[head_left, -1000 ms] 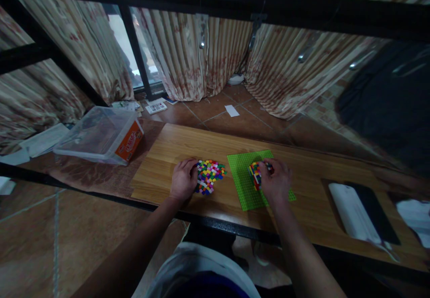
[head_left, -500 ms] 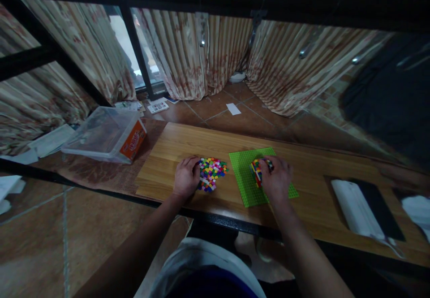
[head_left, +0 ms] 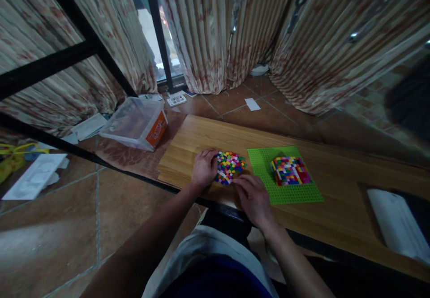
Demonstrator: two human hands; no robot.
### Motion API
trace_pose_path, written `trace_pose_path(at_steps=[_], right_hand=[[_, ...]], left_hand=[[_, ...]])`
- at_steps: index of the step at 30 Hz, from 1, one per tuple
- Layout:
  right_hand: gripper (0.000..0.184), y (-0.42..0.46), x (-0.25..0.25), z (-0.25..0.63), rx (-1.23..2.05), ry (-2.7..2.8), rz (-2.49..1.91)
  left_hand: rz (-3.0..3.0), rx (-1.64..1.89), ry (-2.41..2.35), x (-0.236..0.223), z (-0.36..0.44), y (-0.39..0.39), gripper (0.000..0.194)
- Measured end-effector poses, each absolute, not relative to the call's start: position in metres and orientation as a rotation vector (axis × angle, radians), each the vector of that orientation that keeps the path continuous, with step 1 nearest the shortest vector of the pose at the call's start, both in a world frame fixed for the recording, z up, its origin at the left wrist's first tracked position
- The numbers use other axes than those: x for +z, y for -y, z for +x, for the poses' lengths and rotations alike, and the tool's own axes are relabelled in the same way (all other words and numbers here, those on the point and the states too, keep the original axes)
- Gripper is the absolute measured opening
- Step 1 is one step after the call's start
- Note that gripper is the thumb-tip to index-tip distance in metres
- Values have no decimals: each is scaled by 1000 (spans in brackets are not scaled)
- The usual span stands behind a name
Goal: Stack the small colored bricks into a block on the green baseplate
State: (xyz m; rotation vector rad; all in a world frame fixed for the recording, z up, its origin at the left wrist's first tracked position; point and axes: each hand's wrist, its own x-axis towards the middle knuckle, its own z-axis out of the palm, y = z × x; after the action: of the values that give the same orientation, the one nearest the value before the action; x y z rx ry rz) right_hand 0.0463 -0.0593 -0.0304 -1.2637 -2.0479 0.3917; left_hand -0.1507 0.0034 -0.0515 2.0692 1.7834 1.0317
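A pile of small multicoloured toy bricks (head_left: 231,166) lies loose on the wooden tabletop. My left hand (head_left: 204,168) rests at the pile's left edge, fingers curled in; whatever is between them is hidden. At the lower right edge of the same pile is my right hand (head_left: 253,197), its thumb and fingertips drawn close together over the nearest bricks. What it pinches is too small to make out. On a green studded baseplate (head_left: 285,196), right of the pile, stands a block built of many coloured bricks (head_left: 291,171). Neither hand touches that block.
A clear plastic bin (head_left: 129,121) with an orange label stands beyond the table's left end. At the right lie a white pouch-like object (head_left: 396,224) and a dark flat item. The wooden table (head_left: 215,130) has a dark front edge. Curtains (head_left: 208,42) and black metal bars stand behind.
My right hand has left the brick block on the baseplate and moved left to the loose pile, uncovering the block. My left hand stays at the pile. The camera view has shifted.
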Motion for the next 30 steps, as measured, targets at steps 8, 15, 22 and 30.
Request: trace_pose_path(at_steps=[8, 15, 22, 30], right_hand=[[13, 51, -49, 33, 305, 2111, -1333], [14, 55, -41, 45, 331, 2126, -1407], [16, 56, -43, 42, 262, 2136, -1518], [21, 61, -22, 50, 402, 1945, -1528]], left_hand=[[2085, 1053, -1783, -55, -152, -4, 23], [2093, 1054, -1775, -55, -152, -4, 24], [2081, 1045, -1777, -54, -153, -4, 24], [2092, 1051, -1771, -52, -155, -5, 24]])
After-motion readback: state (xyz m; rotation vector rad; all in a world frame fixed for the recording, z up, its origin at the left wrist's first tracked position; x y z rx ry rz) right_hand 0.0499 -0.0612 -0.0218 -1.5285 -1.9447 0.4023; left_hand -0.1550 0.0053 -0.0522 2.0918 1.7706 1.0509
